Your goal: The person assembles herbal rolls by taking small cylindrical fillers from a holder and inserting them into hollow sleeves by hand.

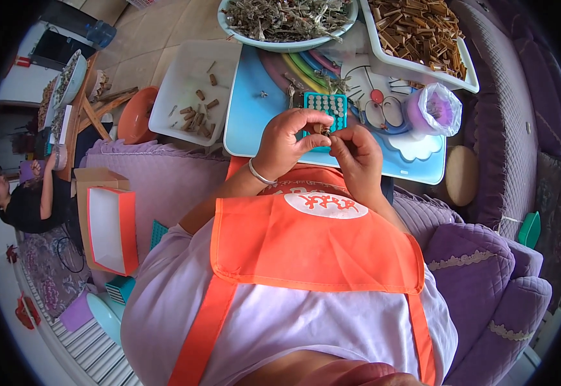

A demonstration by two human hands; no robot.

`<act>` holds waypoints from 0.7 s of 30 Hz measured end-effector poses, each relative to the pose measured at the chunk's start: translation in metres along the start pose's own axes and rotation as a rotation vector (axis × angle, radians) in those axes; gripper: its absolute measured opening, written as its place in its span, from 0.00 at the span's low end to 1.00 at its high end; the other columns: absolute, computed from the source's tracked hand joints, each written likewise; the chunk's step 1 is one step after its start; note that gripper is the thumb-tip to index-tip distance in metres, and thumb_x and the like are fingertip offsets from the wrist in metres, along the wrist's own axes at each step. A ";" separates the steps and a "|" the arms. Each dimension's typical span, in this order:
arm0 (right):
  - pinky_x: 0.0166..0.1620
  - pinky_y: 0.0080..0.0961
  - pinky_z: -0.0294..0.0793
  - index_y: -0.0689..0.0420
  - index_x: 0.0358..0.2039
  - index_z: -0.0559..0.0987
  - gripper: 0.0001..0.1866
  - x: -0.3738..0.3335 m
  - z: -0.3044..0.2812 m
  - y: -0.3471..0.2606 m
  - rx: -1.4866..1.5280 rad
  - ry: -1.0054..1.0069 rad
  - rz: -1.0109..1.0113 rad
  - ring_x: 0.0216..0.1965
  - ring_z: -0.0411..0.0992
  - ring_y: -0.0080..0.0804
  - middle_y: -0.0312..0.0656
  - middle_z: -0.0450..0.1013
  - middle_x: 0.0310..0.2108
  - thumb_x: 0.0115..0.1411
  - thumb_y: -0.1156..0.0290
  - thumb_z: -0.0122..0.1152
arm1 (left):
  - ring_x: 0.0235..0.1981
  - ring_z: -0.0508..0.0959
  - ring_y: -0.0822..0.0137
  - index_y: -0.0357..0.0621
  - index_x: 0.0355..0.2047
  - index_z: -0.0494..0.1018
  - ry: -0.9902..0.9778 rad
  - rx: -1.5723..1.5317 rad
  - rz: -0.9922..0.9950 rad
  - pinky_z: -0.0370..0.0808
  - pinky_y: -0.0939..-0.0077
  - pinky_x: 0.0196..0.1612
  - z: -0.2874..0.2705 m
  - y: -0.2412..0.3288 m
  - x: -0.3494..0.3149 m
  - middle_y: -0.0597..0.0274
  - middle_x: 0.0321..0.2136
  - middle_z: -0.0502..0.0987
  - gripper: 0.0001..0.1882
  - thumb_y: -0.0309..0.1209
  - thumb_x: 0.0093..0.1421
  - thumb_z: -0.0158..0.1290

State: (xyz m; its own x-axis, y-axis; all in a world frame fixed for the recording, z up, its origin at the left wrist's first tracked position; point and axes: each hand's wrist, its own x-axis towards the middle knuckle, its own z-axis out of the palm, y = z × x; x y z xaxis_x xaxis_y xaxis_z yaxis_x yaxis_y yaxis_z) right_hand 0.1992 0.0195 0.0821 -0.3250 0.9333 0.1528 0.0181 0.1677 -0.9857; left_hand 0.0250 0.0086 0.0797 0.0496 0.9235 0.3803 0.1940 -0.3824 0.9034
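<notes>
Room at left; crowding ahead and right
Passage is offered beside the left hand (281,141), over the bare near-left corner of the blue rectangular tabletop (242,141); the far side is blocked by a round pale-blue basin (280,46); the right by a round purple bag-lined tub (430,112).

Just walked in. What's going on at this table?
Someone's left hand pinches a small brown piece over a blue table; the right hand is pinched shut right at it. A teal tray of small pale rounds sits just beyond. Loose brown pieces lie in a translucent bin to the left.
</notes>
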 end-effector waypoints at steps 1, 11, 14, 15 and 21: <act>0.28 0.20 0.69 0.62 0.33 0.74 0.06 0.002 -0.001 -0.008 -0.174 0.025 -0.150 0.26 0.71 0.27 0.40 0.71 0.26 0.56 0.79 0.62 | 0.30 0.78 0.70 0.41 0.38 0.76 0.035 0.050 0.077 0.76 0.77 0.35 0.000 0.003 0.001 0.62 0.31 0.79 0.16 0.28 0.49 0.64; 0.29 0.29 0.72 0.60 0.34 0.76 0.10 0.002 -0.004 -0.009 -0.512 0.129 -0.553 0.27 0.73 0.40 0.44 0.72 0.27 0.50 0.83 0.63 | 0.34 0.77 0.74 0.40 0.36 0.75 -0.110 -0.277 -0.276 0.76 0.80 0.38 -0.004 0.007 -0.004 0.64 0.33 0.76 0.12 0.25 0.52 0.63; 0.29 0.29 0.72 0.60 0.33 0.76 0.10 0.001 -0.004 -0.014 -0.463 0.095 -0.477 0.27 0.73 0.40 0.44 0.72 0.27 0.50 0.83 0.63 | 0.33 0.76 0.76 0.40 0.37 0.73 -0.071 -0.407 -0.241 0.75 0.81 0.39 0.001 0.006 -0.006 0.66 0.32 0.75 0.13 0.24 0.53 0.63; 0.29 0.29 0.72 0.60 0.33 0.76 0.10 0.001 -0.003 -0.016 -0.463 0.096 -0.476 0.27 0.73 0.40 0.44 0.72 0.27 0.50 0.83 0.63 | 0.33 0.75 0.76 0.40 0.38 0.72 -0.069 -0.363 -0.177 0.75 0.82 0.39 0.001 0.007 -0.006 0.66 0.32 0.74 0.14 0.24 0.52 0.63; 0.29 0.23 0.69 0.61 0.32 0.75 0.05 -0.005 -0.003 -0.004 -0.187 0.038 -0.193 0.26 0.70 0.29 0.40 0.71 0.26 0.55 0.81 0.62 | 0.36 0.74 0.76 0.42 0.41 0.67 -0.101 -0.268 -0.041 0.75 0.80 0.42 -0.002 0.004 -0.003 0.62 0.38 0.75 0.18 0.26 0.53 0.62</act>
State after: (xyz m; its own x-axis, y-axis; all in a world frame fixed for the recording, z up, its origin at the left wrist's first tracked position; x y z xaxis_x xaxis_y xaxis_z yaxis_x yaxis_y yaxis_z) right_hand 0.2040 0.0153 0.0856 -0.3037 0.8890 0.3427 0.1347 0.3961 -0.9083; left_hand 0.0236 0.0039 0.0824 0.1475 0.9312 0.3333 -0.0677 -0.3267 0.9427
